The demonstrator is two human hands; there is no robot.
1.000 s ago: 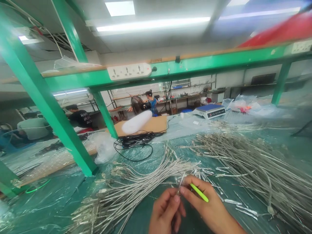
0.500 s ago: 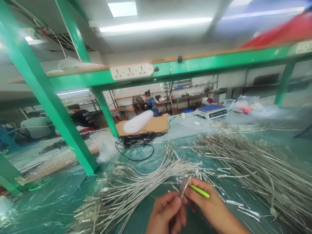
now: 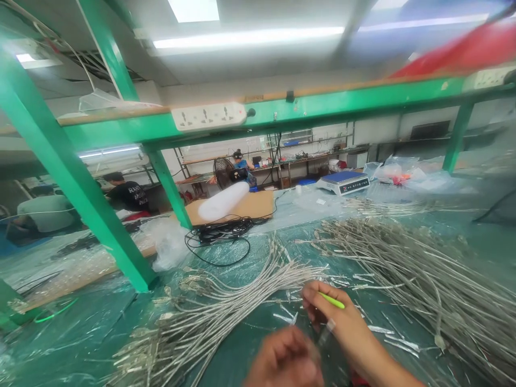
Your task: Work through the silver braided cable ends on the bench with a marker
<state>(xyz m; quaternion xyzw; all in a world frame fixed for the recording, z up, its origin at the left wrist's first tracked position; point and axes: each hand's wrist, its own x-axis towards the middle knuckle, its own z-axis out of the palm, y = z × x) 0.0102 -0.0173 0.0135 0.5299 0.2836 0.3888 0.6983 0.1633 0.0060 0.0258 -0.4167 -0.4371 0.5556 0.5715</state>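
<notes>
My right hand (image 3: 328, 306) is closed around a slim yellow-green tool (image 3: 332, 301); its working end is hidden by my fingers. Lower down, my left hand (image 3: 284, 357) is blurred, its fingers curled. A smeared grey cable with a pale end (image 3: 330, 325) sticks out from its fingertips below my right hand. Just left of both hands lies a fanned bundle of silvery braided cables (image 3: 237, 301), connectors toward the lower left. Small silvery scraps (image 3: 397, 344) are scattered on the green table covering around my right hand.
A larger heap of grey cables (image 3: 403, 269) covers the right side. Coiled black cable (image 3: 220, 231), a cardboard piece (image 3: 258, 204) and a white roll (image 3: 223, 201) lie behind. A scale (image 3: 342, 183) stands farther back. Green posts (image 3: 100, 226) rise at left; two people sit beyond.
My left hand has come away from my right hand, moving down and slightly right, with the cable. The right hand keeps the yellow-green tool. The view has shifted a little.
</notes>
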